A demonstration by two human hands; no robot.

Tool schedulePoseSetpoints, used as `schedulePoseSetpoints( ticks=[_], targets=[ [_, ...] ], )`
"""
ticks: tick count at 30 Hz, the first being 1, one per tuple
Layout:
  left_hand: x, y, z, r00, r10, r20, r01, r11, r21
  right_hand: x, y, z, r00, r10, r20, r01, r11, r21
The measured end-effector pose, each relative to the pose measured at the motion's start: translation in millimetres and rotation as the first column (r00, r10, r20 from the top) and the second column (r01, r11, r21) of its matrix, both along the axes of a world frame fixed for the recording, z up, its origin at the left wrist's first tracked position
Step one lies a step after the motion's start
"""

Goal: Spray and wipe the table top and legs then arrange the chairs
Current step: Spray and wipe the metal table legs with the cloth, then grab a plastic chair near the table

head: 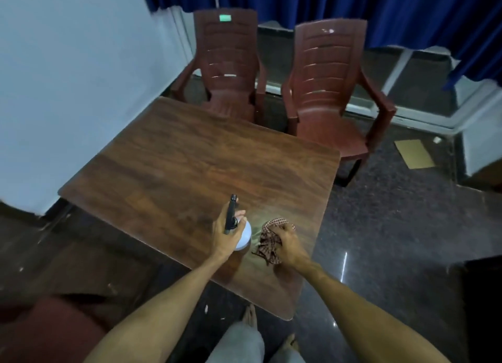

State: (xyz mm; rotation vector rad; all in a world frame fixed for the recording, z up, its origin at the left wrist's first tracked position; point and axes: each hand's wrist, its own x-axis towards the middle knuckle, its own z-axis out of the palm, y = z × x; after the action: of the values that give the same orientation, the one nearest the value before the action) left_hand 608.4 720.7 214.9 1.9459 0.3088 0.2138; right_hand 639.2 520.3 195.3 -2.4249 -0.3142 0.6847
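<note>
A dark wooden table [190,161] fills the middle of the view, its near corner by my legs. My left hand [224,233] grips a spray bottle [244,236] with a white body and black nozzle, held over the table's near part, nozzle pointing away from me. My right hand [288,244] is closed on a crumpled checked cloth [269,243] that rests on the table top just right of the bottle. Two maroon plastic armchairs stand at the far side: the left chair [228,63] and the right chair [328,91], both facing the table.
A pale wall [68,77] runs along the table's left side. Blue curtains [353,4] hang behind the chairs. A piece of cardboard [414,154] lies on the dark polished floor at right. A reddish round seat [49,332] sits at lower left.
</note>
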Motion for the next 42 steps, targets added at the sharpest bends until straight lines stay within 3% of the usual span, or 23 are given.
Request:
schedulePoseSetpoints(
  ticks=[9, 11, 14, 19, 23, 29, 36, 42],
  targets=[
    [-12, 2, -8, 0.997, 0.06, -0.056, -0.061, 0.998, -0.012, 13, -11, 23, 0.987, 0.161, -0.008, -0.162, 0.984, -0.072],
    [-24, 2, -4, 0.992, 0.092, -0.083, -0.092, 0.996, -0.001, 12, -13, 34, 0.986, 0.153, 0.062, -0.148, 0.986, -0.077],
    [-47, 4, 4, 0.984, 0.129, -0.12, -0.126, 0.991, 0.035, 9, -15, 47, 0.95, 0.122, 0.287, -0.101, 0.991, -0.087],
    [-118, -19, 23, 0.93, 0.35, -0.112, -0.329, 0.929, 0.173, -10, -17, 61, 0.825, 0.208, 0.526, -0.261, 0.965, 0.028],
    [-190, -65, 41, 0.826, 0.554, -0.099, -0.516, 0.816, 0.26, -52, -16, 60, 0.75, 0.43, 0.502, -0.532, 0.844, 0.072],
    [-315, -125, 62, 0.665, 0.739, -0.108, -0.676, 0.657, 0.334, -142, -3, 71, 0.492, 0.718, 0.493, -0.836, 0.547, 0.038],
    [-458, -168, 74, 0.469, 0.872, -0.14, -0.785, 0.484, 0.385, -256, 11, 74, 0.316, 0.868, 0.382, -0.948, 0.305, 0.092],
    [-567, -172, 78, 0.372, 0.913, -0.166, -0.82, 0.407, 0.402, -359, 33, 75, 0.245, 0.894, 0.376, -0.969, 0.209, 0.135]
  ],
)
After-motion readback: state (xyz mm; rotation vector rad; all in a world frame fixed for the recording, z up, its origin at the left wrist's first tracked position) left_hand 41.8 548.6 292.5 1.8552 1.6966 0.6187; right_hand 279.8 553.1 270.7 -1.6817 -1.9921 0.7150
